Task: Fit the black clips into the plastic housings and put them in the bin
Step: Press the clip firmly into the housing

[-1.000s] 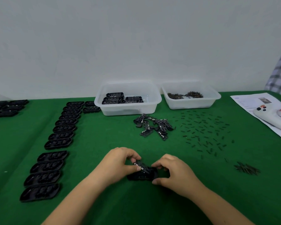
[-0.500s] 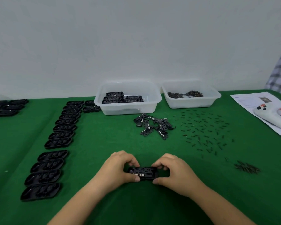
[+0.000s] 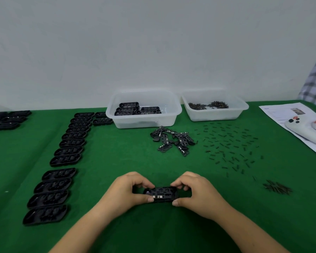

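Green table (image 3: pixel 153 161); left hand (image 3: pixel 128 190) and right hand (image 3: pixel 195 192) pinch one housing (image 3: pixel 161 194), apparently pressing its clip home; next, likely the bin (image 3: pixel 144 123).

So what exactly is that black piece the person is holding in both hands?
The housing is a black, oblong, round-ended plastic shell, lying flat and level just above the green table. A black clip with small pale metal contacts sits in its open top. The left hand pinches its left end, the right hand its right end, thumbs on the near edge.
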